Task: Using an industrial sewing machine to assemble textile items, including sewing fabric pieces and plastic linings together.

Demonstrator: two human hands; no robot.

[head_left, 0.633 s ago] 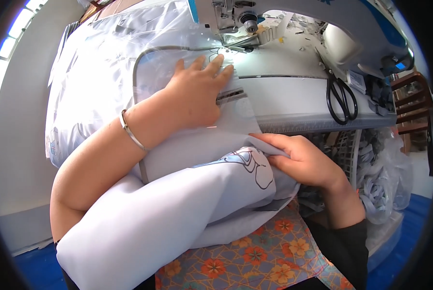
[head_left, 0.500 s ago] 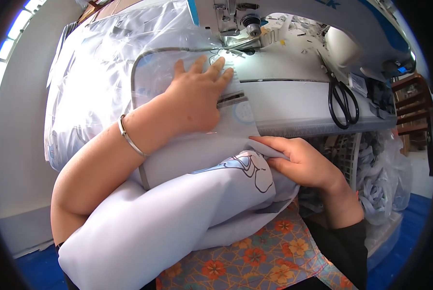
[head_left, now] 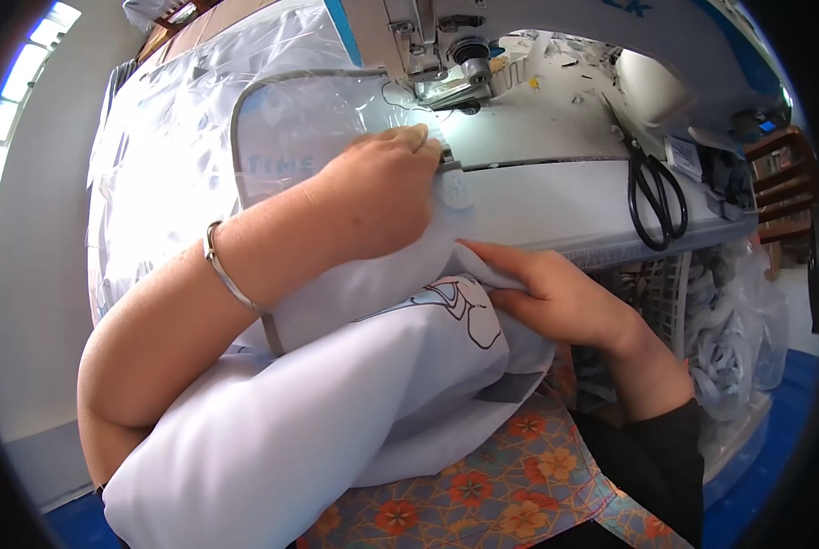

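Clear plastic film (head_left: 167, 174) spreads left of the left grip (head_left: 382, 188). It looks slippery; loose wrinkles could get dragged along with the work. Grey edging (head_left: 238, 137) curves from left of that grip up toward the machine; a skewed panel would put that edge off line.

Pale printed cloth (head_left: 272, 430) runs under the left grip, bunches below it over the flowered apron (head_left: 469, 489) and reaches across to the right grip (head_left: 556, 293). The bulk hangs low, so its weight could pull the layers back.

Left grip: fingers curled down on the cloth. Pressing or pinching, can't tell. Sewing machine head (head_left: 409, 41) sits just ahead of those fingertips. Biggest hazard IMO: a forward slip puts fingers near the needle area.

Right grip: thumb and fingers closed on a cloth fold. Uneven tension there could skew or pucker the layers, or tuck an extra one in.

Up and right of the right grip, black scissors (head_left: 657, 197) lie on the bench (head_left: 556, 197), handles near the front edge. Swinging cloth could snag them and knock them off.
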